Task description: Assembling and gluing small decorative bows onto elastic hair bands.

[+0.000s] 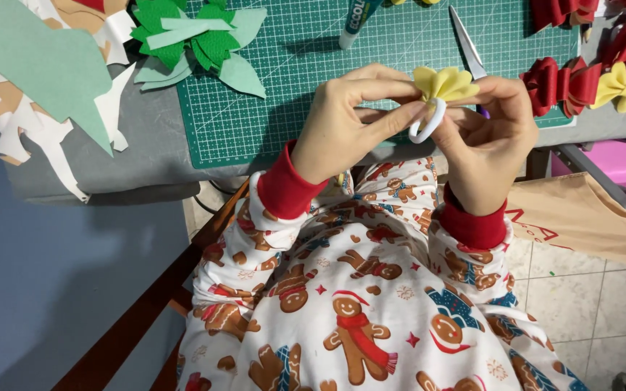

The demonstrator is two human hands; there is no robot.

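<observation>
A small yellow pleated bow (445, 84) of craft foam is pinched between both my hands above the near edge of a green cutting mat (284, 108). My left hand (345, 123) grips its left side with thumb and fingers. My right hand (488, 141) holds its right side. A white loop of strip (426, 123) hangs under the bow, wrapped around its middle, with my fingers on it.
Scissors (466, 42) and a glue bottle (356, 20) lie on the mat beyond my hands. A green foam bow (193, 40) rests at the mat's far left. Red and yellow bows (595, 80) sit at the right. Cut paper scraps (45, 80) cover the grey table's left.
</observation>
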